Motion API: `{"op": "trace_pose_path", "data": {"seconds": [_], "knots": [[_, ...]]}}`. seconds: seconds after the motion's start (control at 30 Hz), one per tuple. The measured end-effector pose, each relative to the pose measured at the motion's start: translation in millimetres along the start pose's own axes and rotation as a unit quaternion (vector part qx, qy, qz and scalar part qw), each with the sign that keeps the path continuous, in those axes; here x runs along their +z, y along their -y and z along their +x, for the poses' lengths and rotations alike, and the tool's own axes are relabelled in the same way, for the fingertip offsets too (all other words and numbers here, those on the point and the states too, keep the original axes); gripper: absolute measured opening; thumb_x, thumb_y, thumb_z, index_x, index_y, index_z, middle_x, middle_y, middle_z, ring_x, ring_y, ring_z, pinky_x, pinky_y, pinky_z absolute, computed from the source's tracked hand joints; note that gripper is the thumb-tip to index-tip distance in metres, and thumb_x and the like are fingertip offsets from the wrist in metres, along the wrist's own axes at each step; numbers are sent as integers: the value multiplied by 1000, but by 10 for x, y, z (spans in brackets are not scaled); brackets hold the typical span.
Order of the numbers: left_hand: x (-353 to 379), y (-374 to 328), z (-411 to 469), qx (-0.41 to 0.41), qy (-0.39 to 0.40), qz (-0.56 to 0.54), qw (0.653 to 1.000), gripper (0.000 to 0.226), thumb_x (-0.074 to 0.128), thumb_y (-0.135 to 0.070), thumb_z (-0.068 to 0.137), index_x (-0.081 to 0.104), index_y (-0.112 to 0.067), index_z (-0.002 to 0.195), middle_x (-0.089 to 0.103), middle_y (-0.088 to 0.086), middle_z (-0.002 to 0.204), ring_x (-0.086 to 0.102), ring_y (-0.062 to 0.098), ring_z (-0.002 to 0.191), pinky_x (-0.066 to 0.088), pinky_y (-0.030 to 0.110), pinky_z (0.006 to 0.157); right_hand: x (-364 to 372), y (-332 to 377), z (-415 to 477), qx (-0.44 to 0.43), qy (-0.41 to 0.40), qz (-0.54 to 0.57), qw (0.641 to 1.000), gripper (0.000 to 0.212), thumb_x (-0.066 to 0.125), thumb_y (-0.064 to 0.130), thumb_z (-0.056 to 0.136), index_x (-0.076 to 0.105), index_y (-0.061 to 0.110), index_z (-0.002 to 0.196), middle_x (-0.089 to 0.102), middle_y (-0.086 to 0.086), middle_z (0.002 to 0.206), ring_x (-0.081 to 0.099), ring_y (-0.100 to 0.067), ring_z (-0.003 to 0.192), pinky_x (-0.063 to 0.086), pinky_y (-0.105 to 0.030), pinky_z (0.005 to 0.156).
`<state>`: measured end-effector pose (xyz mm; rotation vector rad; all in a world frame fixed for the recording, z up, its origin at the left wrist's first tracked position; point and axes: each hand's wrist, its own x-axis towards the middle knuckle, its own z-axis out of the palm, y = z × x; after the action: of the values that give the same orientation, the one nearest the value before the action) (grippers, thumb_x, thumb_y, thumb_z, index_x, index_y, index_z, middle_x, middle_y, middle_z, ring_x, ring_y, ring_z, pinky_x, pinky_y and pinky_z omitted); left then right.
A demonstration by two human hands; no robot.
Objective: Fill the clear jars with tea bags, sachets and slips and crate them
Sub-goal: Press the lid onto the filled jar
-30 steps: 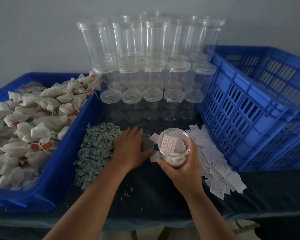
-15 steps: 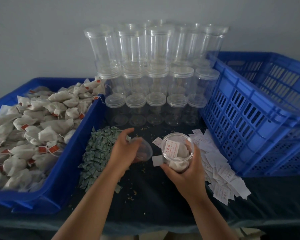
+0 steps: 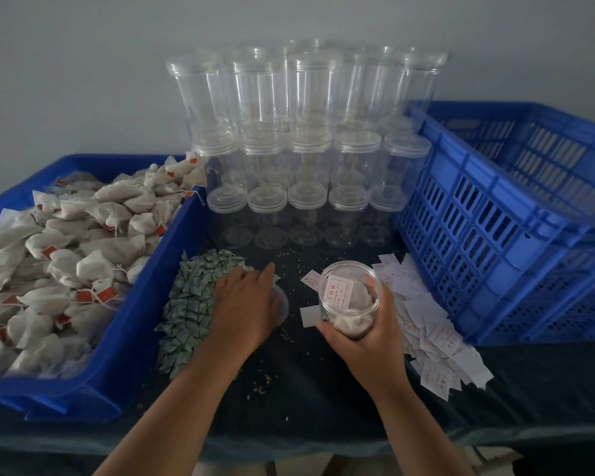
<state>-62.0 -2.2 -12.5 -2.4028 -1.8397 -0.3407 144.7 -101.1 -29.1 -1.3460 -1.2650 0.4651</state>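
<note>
Toward three o'clock of the green sachets [image 3: 186, 304], entry one: open clear jar [image 3: 347, 305], my right hand [image 3: 364, 341] clamped round its lower wall; I judge it light, stiff, slick, best held round the body, not the thin rim; pale tea bags [image 3: 359, 296] and a red-printed slip [image 3: 339, 292] inside. Entry two: clear lid [image 3: 283, 305] under my left hand [image 3: 244, 304], grip not discernible.
</note>
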Motion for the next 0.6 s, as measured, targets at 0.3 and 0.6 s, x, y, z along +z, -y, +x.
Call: {"op": "trace_pose_path", "data": {"seconds": [0.3, 0.6], "knots": [[189, 50, -69, 57, 50, -63, 995, 88, 53, -82, 90, 43, -30, 160, 48, -7, 158, 36, 20, 147, 26, 40, 119, -3, 4, -7, -3, 2, 11, 1000, 95, 93, 55, 65, 43, 49, 146, 63, 19, 134, 63, -8, 126, 60, -33, 98], [-820, -419, -75, 90, -51, -437, 893, 56, 47, -79, 96, 52, -52, 145, 48, -32, 138, 50, -8, 133, 44, 17, 101, -52, -26, -31, -12, 52, 3, 999, 91, 96, 57, 66, 46, 51, 142, 65, 23, 132, 69, -5, 117, 59, -17, 85]]}}
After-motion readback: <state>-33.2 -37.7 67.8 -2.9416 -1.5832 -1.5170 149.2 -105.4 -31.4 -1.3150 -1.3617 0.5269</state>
